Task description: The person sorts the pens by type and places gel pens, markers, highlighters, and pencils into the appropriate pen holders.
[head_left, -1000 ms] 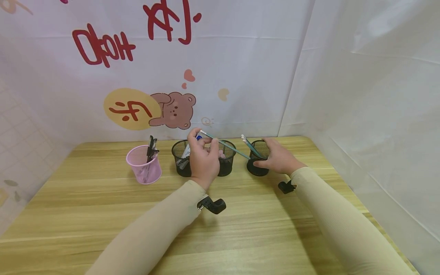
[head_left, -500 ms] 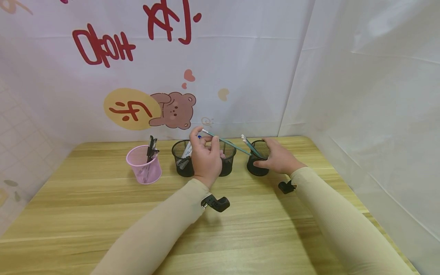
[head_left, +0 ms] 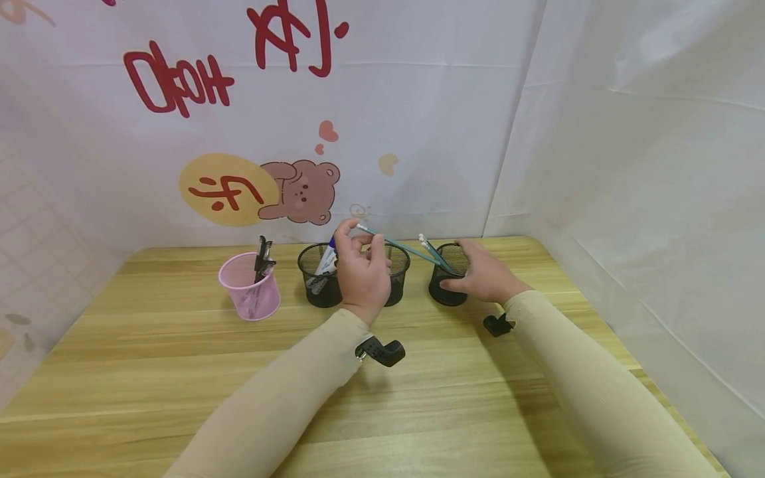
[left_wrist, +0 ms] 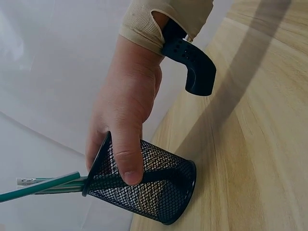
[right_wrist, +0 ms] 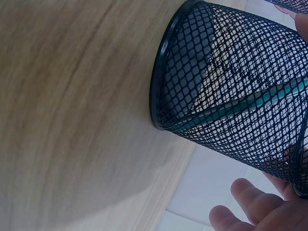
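Note:
My left hand (head_left: 363,279) pinches a teal pencil (head_left: 406,248) between thumb and forefinger, near its white eraser end. The pencil slants down to the right, its lower end at the left rim of a black mesh pen holder (head_left: 443,291). In the left wrist view, that pencil (left_wrist: 33,189) ends just outside the rim. My right hand (head_left: 487,273) grips the pen holder, thumb on the near side; the left wrist view shows this right hand (left_wrist: 126,103) too. Several teal pencils (head_left: 435,252) lean inside with eraser ends up. Fingers (right_wrist: 257,202) show beyond the mesh in the right wrist view.
Behind my left hand stand two more black mesh pen holders, the left one (head_left: 317,292) with a blue-capped white marker (head_left: 327,259), the other (head_left: 397,289) partly hidden. A pink mesh pen holder (head_left: 257,302) with black pens stands further left. A backdrop rises behind the table (head_left: 299,385).
My left hand has shifted slightly right with the pencil, whose lower end has risen to the pen holder's rim. More of the blue-capped marker shows. My right hand stays in place on the pen holder.

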Demonstrator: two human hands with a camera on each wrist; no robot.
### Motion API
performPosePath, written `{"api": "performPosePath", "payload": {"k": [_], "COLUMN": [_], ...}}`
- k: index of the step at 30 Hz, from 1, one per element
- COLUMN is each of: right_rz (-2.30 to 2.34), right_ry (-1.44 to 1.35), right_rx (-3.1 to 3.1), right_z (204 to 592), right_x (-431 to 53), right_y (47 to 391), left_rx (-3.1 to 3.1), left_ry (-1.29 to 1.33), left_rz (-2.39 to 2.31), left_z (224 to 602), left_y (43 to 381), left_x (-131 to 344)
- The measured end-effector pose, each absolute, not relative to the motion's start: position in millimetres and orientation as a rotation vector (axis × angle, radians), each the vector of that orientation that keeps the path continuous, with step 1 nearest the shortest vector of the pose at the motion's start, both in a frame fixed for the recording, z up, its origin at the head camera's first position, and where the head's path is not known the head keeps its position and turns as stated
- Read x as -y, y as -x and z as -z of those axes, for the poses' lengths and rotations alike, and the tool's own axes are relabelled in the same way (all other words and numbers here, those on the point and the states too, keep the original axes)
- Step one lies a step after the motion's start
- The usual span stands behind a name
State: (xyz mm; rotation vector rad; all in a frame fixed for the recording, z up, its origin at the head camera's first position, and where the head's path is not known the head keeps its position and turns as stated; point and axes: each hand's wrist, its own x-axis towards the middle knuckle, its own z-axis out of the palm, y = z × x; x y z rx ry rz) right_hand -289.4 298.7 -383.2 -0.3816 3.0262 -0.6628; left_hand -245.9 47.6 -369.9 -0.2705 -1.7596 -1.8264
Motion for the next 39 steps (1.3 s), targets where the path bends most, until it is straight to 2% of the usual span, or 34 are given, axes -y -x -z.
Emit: {"api": "performPosePath", "payload": {"k": [39], "right_rz": [0.704], "right_ry": [0.41], "right_rx": [-3.039], "right_z": [388.2], "right_x": [-300.8], "right_y": [294.4], "left_rx": [1.882], "left_ry": [0.247], "left_rz": [1.642], "left_z": [378.5], "left_y": [244.0], "left_x": [-71.0]}}
